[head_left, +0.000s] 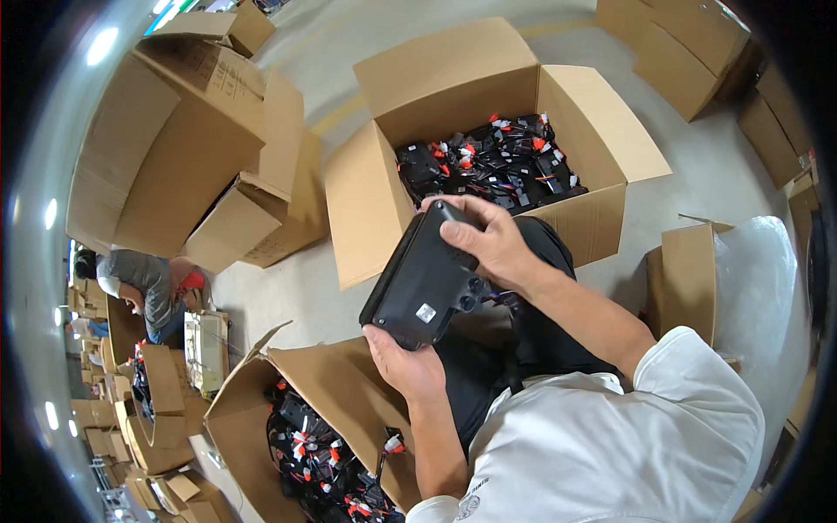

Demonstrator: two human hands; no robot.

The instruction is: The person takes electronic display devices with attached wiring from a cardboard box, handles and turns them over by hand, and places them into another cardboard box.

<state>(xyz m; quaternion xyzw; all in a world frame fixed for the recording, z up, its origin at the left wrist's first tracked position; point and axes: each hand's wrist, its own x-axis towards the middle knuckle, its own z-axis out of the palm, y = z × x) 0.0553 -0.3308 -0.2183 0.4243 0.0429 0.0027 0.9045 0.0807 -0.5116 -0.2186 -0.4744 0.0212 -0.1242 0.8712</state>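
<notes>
A black unit (414, 275) is held aslant above a worker's lap, between two open cartons, its broad face turned up to show a small white label (425, 312) and round ports (469, 295) along one side. The right hand (493, 242) grasps its far end, thumb pressed on the face and fingers curled over the edge; the left hand (404, 362) grips the near corner, thumb on top, its other fingers largely hidden beneath. A dark cable (504, 298) shows beside the ports, partly lost against the dark trousers (558, 329). The step in hand appears to be the handling, perhaps the inspection, of this single piece; the next move would seem to call for a steady two-handed hold, with the cable kept from snagging. Beyond the hands, the far carton (580, 225) holds a tangle of black parts (510, 166) with red and white plugs; close by the left forearm, the near carton (336, 379) holds a similar jumble. At right, clear plastic (758, 283) lies against a smaller box (689, 275). At left, large boxes (196, 148) stand stacked, and below them a co-worker in a grey jacket (148, 283) bends forward.
</notes>
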